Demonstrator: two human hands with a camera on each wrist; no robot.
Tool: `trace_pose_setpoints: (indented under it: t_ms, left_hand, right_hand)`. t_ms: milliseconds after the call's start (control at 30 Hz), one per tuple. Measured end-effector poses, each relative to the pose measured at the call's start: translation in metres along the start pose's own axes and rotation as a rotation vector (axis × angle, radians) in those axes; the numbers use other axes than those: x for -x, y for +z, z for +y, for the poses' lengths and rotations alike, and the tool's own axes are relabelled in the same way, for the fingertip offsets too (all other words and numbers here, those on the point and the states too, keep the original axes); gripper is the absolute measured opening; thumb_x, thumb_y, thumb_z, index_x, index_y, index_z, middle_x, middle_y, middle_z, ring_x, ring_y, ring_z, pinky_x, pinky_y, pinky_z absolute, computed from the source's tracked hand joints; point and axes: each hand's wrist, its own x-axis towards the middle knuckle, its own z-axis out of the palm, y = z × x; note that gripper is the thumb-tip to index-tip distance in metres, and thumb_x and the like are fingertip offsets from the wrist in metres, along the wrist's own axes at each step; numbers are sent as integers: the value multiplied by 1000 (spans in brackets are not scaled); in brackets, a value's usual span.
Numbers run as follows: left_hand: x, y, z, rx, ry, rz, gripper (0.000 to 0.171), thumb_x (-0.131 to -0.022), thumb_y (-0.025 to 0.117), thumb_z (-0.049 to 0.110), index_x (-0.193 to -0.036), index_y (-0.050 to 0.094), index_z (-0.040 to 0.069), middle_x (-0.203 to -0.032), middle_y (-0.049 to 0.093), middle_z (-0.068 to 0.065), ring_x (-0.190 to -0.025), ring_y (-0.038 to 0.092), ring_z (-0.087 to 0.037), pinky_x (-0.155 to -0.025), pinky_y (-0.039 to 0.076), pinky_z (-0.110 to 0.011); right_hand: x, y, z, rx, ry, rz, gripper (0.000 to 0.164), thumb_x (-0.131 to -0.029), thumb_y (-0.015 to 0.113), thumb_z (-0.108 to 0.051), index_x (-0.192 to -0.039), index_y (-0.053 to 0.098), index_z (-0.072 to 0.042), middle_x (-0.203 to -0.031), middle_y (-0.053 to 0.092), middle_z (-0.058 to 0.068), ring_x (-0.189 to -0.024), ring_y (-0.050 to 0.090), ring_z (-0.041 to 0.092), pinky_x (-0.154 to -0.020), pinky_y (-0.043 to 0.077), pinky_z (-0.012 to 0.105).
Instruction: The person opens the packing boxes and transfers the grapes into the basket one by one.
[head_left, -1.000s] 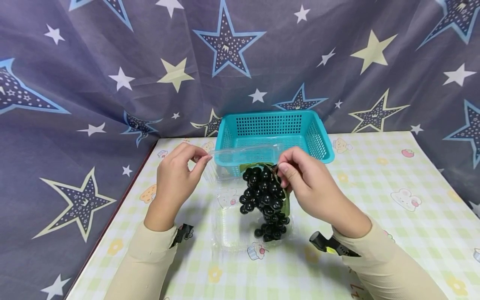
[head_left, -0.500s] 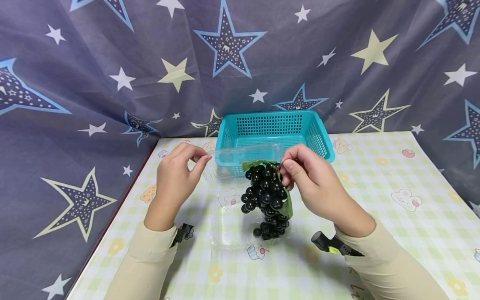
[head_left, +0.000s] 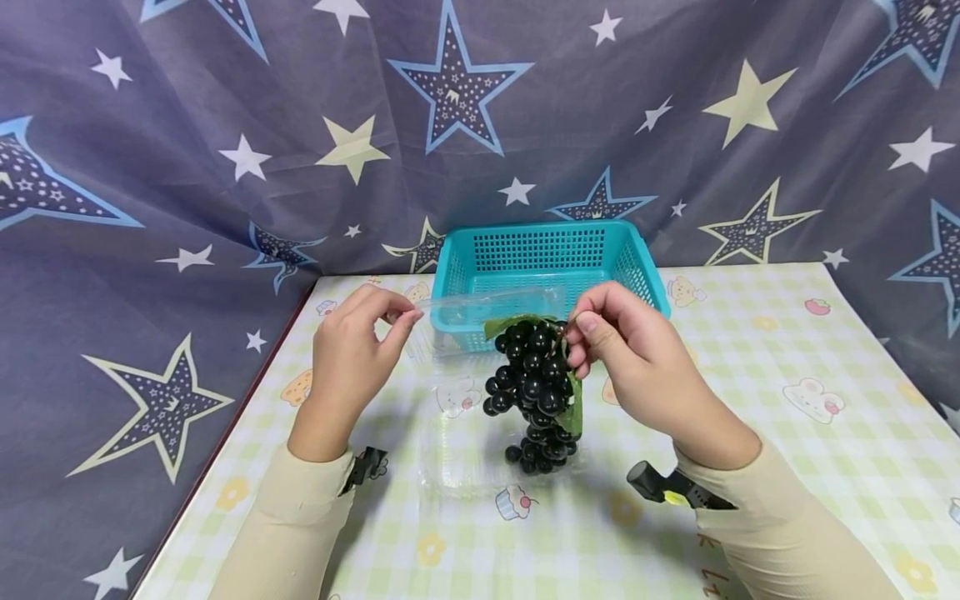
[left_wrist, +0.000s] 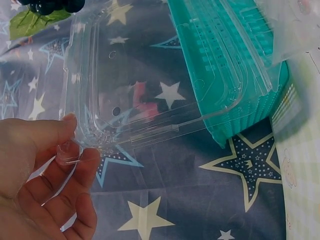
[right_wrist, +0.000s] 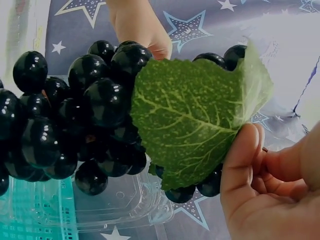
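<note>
The left hand (head_left: 348,367) has its fingers clamped on the left corner of the box's raised lid (head_left: 495,308). The right hand (head_left: 637,367), fingers pinched together on the stem (right_wrist: 265,149), holds the grapes (head_left: 528,367) over the right part of the clear box (head_left: 461,454). Behind the box, the basket (head_left: 641,271) stands on the tabletop (head_left: 750,358).

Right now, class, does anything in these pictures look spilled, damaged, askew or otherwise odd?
Nothing stands out. The black grapes hang in one bunch from the right hand, the left hand pinches the clear lid by its edge, and the teal basket sits upright. No spill shows.
</note>
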Motion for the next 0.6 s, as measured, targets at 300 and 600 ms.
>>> trace_pose_setpoints:
  t_ms: [300, 600]
  left_hand:
    - [0, 1, 0, -2, 1, 2, 8, -92, 81, 23, -92, 76, 17, -83, 65, 3, -67, 52, -11, -59, 38, -32]
    - [0, 1, -1, 3, 6, 8, 7, -92, 81, 22, -92, 76, 17, -83, 65, 4, -68, 53, -11, -59, 38, -32]
  right_hand:
    - [-1, -4, 1, -164, -4, 12, 17, -110, 46, -8, -104, 52, 7, -91, 58, 15, -73, 63, 20, -70, 60, 31]
    - [0, -9, -3, -224, -2, 15, 15, -110, 47, -10, -105, 53, 3, -94, 59, 12, -78, 64, 18, -73, 60, 30]
